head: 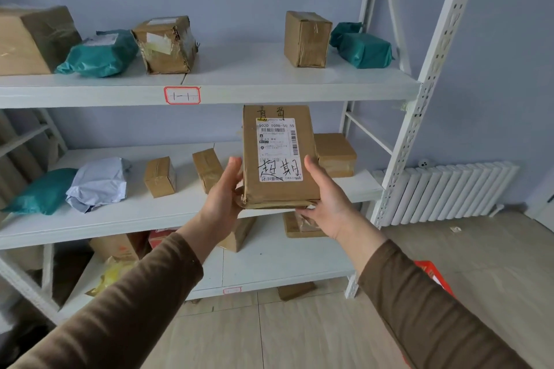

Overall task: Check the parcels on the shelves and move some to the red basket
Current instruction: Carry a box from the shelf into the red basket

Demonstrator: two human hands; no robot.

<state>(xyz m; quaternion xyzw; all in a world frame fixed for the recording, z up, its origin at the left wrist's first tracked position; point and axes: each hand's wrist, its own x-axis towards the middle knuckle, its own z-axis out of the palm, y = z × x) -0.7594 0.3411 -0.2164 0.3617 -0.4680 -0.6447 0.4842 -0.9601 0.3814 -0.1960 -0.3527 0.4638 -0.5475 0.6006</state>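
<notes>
The left hand (223, 198) and right hand (325, 204) curl their fingers round the lower edges of a flat taped cardboard parcel (278, 159), held upright between them before the middle shelf (150, 219); it looks light, stiff, best gripped by its sides.

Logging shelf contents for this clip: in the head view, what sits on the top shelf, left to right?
Large cardboard box → teal bag → taped brown box → upright brown box → teal bag at the right end.
</notes>
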